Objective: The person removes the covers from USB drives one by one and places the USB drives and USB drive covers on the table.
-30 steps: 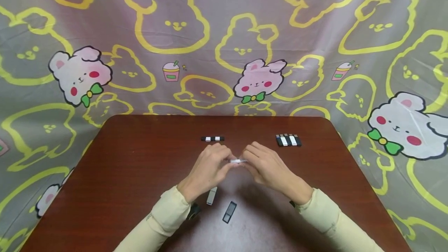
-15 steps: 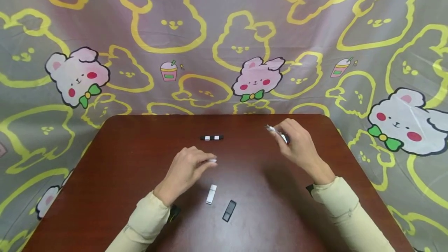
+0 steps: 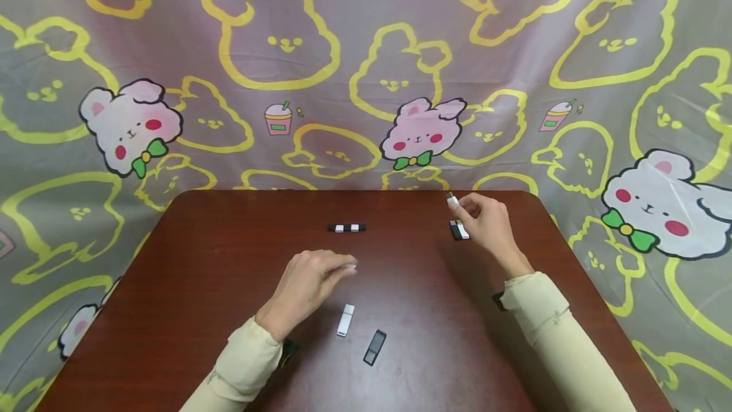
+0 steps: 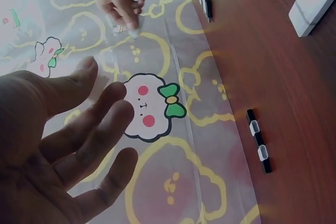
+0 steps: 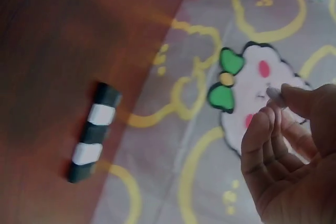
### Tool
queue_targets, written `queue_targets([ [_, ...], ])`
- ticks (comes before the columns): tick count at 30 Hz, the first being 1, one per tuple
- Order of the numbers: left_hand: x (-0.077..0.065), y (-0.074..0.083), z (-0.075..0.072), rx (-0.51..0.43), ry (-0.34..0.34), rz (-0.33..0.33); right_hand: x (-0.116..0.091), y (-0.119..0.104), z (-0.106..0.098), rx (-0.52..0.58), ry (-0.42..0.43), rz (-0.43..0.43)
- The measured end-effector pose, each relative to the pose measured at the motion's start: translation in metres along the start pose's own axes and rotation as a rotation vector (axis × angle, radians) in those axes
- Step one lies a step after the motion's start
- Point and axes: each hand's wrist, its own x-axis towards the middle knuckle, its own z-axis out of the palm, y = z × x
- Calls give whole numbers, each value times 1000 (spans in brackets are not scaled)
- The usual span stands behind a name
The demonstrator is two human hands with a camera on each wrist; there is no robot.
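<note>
My left hand (image 3: 309, 288) pinches a small white cap (image 3: 351, 266) above the middle of the table; most of it is hidden by the fingers. My right hand (image 3: 486, 224) holds an uncapped white USB flash drive (image 3: 452, 199) between thumb and fingertips, its metal plug pointing away. Just below that hand lies a row of black and white flash drives (image 3: 459, 230), partly covered by it. Nearer to me, a white flash drive (image 3: 345, 320) and a black flash drive (image 3: 374, 347) lie apart on the table, both capped.
A short row of black and white caps (image 3: 346, 228) lies at the back middle of the brown table (image 3: 229, 272); the right wrist view shows these caps (image 5: 94, 132) larger. A patterned curtain (image 3: 320, 94) hangs right behind the table's far edge.
My hands, together on one white flash drive, have parted. The right hand has moved right and back with the drive; the left has drawn slightly left and holds the cap.
</note>
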Motion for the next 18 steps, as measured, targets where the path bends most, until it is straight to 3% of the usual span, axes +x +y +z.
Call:
queue_targets([
  [3,0,1,2,39,2,5,5,10,7,-12,-69,116],
  [7,-1,2,5,76,-41,-37,8,20,17,-44,-174,228],
  [12,-4,2,8,108,-109,-83,9,29,28,-92,-282,310],
  [18,-8,2,9,129,-176,-81,6,35,38,-116,-325,371],
])
